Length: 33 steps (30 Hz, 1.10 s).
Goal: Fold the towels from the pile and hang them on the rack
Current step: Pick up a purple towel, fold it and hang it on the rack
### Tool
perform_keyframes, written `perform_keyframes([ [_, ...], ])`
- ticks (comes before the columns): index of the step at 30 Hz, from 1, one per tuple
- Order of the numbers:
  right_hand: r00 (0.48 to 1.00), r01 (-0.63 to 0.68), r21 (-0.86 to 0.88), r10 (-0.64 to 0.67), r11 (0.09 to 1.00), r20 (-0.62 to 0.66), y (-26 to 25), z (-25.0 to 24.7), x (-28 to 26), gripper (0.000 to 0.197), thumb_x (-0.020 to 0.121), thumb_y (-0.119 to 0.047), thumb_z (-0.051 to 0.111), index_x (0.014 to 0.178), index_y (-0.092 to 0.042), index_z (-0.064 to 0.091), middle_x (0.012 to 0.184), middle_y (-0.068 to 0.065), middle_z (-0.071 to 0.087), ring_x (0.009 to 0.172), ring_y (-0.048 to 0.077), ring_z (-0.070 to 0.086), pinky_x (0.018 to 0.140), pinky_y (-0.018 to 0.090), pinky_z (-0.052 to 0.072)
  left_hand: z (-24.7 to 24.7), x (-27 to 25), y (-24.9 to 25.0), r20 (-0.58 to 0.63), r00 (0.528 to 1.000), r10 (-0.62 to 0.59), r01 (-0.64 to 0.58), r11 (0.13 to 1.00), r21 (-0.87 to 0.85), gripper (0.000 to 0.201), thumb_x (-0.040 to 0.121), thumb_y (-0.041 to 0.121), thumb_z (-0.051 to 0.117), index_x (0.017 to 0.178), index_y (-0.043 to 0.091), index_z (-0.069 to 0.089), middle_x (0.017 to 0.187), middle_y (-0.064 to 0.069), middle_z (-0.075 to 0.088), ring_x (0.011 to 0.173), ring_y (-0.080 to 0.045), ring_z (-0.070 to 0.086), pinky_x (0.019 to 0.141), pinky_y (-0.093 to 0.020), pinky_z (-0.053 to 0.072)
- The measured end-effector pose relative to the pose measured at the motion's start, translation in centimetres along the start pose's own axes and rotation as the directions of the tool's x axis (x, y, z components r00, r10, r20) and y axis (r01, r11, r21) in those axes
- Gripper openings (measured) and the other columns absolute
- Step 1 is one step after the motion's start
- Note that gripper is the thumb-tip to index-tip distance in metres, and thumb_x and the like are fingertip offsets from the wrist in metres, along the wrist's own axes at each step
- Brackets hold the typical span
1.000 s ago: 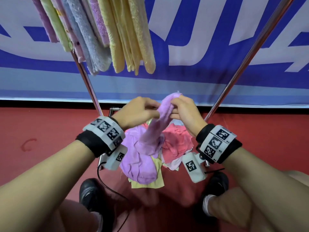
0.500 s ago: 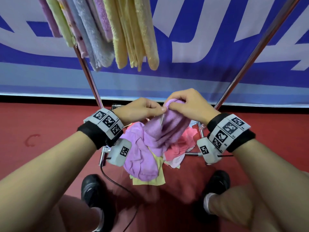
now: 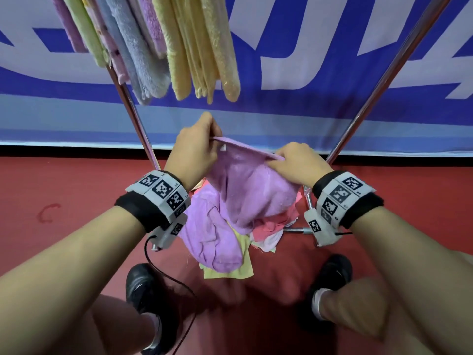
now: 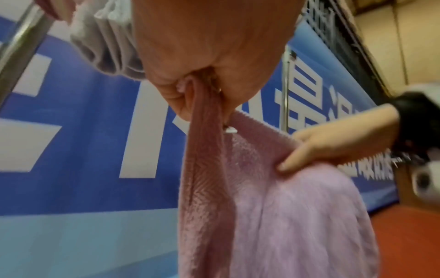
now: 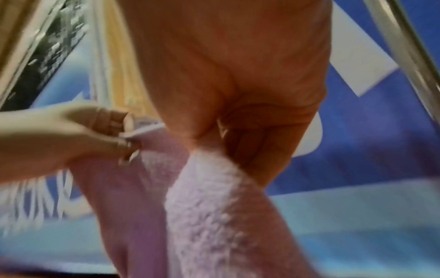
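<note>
Red floor (image 3: 51, 180), blue-and-white banner (image 3: 307, 73) as backdrop. Metal rack (image 3: 378, 80) stands over the work: two slanted poles, and folded towels (image 3: 184, 52) already hung at upper left, yellow, grey, green and pink.

Pile (image 3: 222, 242) lies on the floor between the rack legs. Purple on top, pink, white and yellow under it.

Purple towel (image 3: 250, 190) lifted above the pile, top edge near-level between the hands, body hanging down and brushing the heap.

Change: a second ago both hands met at one bunched point of this towel. Now they are drawn apart along the hem, and the cloth has opened from a rope into a sheet. A white tag shows by the left corner.

Left hand (image 3: 197, 147): grip closed, pinching the left end of the hem; the wrist view confirms cloth nipped between thumb and fingers (image 4: 171, 90).
Right hand (image 3: 299, 162): grip closed too, thumb over the hem at the right end, sitting lower than the left.

Reading: towel is picked and spread, fold not yet made. Next step likely a halving, corner to corner, then up to the rack. Several towels are left in the pile, so the task is well short of done.
</note>
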State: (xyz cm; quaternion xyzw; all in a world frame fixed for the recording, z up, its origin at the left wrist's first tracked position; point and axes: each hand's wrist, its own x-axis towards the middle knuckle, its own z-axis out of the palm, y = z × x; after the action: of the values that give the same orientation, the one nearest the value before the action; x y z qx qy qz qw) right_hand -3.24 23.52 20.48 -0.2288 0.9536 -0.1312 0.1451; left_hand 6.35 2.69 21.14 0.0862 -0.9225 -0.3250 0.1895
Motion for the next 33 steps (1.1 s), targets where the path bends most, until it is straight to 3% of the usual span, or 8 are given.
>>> perform_keyframes([
  [2,0.998,-0.060,0.322,0.055,0.945,0.025,-0.5,-0.5,0.0,0.026,0.099,-0.016,0.055,0.073,-0.012,0.056,0.068,0.014,0.055,0.063,0.032,0.062,0.053,0.026,0.049,0.5,-0.5,0.1,0.029,0.999,0.029,-0.030,0.999,0.024,0.016,0.085,0.007,0.061,0.092,0.016,0.050,0.074,0.005,0.059,0.076,-0.030,0.058,0.068,-0.040,0.044],
  [4,0.985,-0.172,0.753,0.083,0.635,0.154,-1.9,-0.8,-0.7,0.019,0.100,-0.003,0.045,0.099,-0.005,0.064,0.075,0.019,0.061,0.055,0.028,0.067,0.053,0.029,0.060,1.3,-1.1,0.6,0.057,0.997,0.055,-0.056,0.998,0.014,0.019,0.083,0.014,0.063,0.091,0.018,0.047,0.073,0.005,0.060,0.070,-0.029,0.057,0.065,-0.040,0.044],
  [6,0.960,-0.259,0.898,-0.005,0.354,0.279,-2.7,-0.7,-1.1,0.030,0.100,0.002,0.039,0.112,0.000,0.067,0.097,0.027,0.072,0.081,0.037,0.075,0.073,0.042,0.065,2.2,-1.4,0.9,0.088,0.995,0.035,-0.033,0.999,-0.019,0.017,0.083,0.017,0.062,0.088,0.020,0.046,0.074,0.002,0.064,0.068,-0.026,0.056,0.064,-0.039,0.044],
  [10,0.946,-0.276,0.942,-0.122,0.189,0.302,-3.2,-0.2,-0.7,0.034,0.084,0.011,0.046,0.113,0.007,0.065,0.114,0.026,0.071,0.104,0.039,0.071,0.094,0.046,0.060,2.6,-1.2,0.9,0.150,0.984,-0.100,0.128,0.973,-0.193,0.013,0.082,0.023,0.058,0.088,0.017,0.048,0.067,-0.002,0.061,0.061,-0.023,0.050,0.059,-0.036,0.040],
  [15,0.994,-0.080,0.910,-0.031,0.406,0.102,-3.4,-0.3,-0.8,0.020,0.095,0.006,0.059,0.110,0.006,0.072,0.097,0.021,0.076,0.088,0.024,0.075,0.080,0.034,0.064,2.3,-1.2,0.4,0.229,0.973,-0.018,0.035,0.997,-0.068,0.058,0.075,0.045,0.079,0.111,0.020,0.040,0.088,0.004,0.061,0.070,-0.019,0.056,0.062,-0.032,0.044],
  [22,0.994,0.020,0.691,0.058,0.723,-0.089,-2.3,-1.4,-0.7,0.026,0.093,-0.026,0.072,0.092,0.000,0.076,0.069,0.007,0.076,0.056,0.014,0.072,0.048,0.024,0.055,2.6,-1.2,-0.3,0.152,0.988,0.026,-0.042,0.994,0.104,0.023,0.086,0.026,0.069,0.083,0.019,0.046,0.063,0.008,0.048,0.068,-0.029,0.048,0.061,-0.035,0.027],
  [27,0.977,0.080,0.601,0.058,0.795,-0.207,-2.5,-1.1,-1.1,0.032,0.084,-0.038,0.077,0.069,-0.009,0.075,0.057,0.002,0.071,0.049,0.013,0.067,0.054,0.027,0.054,2.7,-1.5,0.5,0.229,0.971,-0.071,0.084,0.995,-0.050,0.034,0.078,0.045,0.074,0.094,0.023,0.053,0.079,0.005,0.064,0.075,-0.021,0.058,0.067,-0.034,0.047],
  [33,0.983,0.124,0.479,-0.042,0.869,-0.179,-2.7,-1.3,-1.2,0.036,0.083,-0.049,0.071,0.065,-0.018,0.075,0.058,-0.003,0.072,0.054,0.008,0.069,0.072,0.035,0.060,3.1,-1.6,1.1,0.206,0.977,-0.062,0.061,0.998,0.011,0.045,0.078,0.062,0.073,0.091,0.024,0.052,0.070,0.007,0.060,0.065,-0.009,0.055,0.057,-0.026,0.039],
])
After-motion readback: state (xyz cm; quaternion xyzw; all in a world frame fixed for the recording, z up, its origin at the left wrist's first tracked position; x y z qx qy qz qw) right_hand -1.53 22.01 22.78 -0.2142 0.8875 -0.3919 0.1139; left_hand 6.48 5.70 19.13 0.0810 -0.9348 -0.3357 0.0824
